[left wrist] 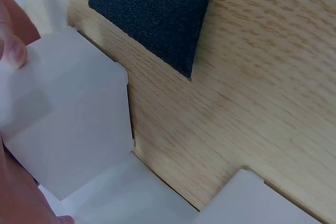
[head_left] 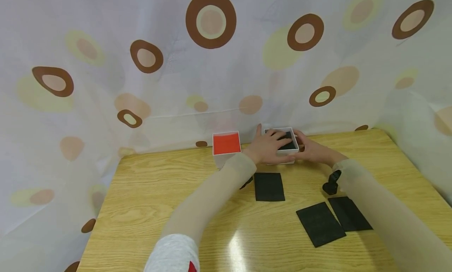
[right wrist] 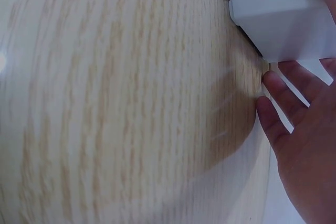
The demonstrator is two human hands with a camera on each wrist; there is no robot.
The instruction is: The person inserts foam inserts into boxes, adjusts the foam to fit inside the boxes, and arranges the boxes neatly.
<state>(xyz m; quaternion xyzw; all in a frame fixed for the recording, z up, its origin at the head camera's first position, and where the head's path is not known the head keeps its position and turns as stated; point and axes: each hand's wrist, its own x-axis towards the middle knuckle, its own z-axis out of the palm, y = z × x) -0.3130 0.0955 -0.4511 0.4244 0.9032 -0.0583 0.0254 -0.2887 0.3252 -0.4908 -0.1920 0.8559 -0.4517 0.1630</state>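
Note:
At the back of the table stands a white box (head_left: 290, 151) without a lid, with black material (head_left: 288, 140) inside. My left hand (head_left: 270, 146) lies across its top, fingers extended and spread over the black material, thumb at the front wall. My right hand (head_left: 314, 151) holds the same box by its right front corner, thumb at the front and fingers along the right side. In the right wrist view, the fingers (right wrist: 302, 95) lie beside the box wall. The left wrist view shows the plain white front of the box (left wrist: 79, 114).
Left of the hands stands a second white box (head_left: 222, 159) with a red-orange sheet (head_left: 226, 143) in it. A black rectangular sheet (head_left: 269, 187) lies in front. Two more black sheets, one nearer (head_left: 320, 224) and one beside it (head_left: 349, 214), lie by my right forearm. A patterned curtain hangs behind.

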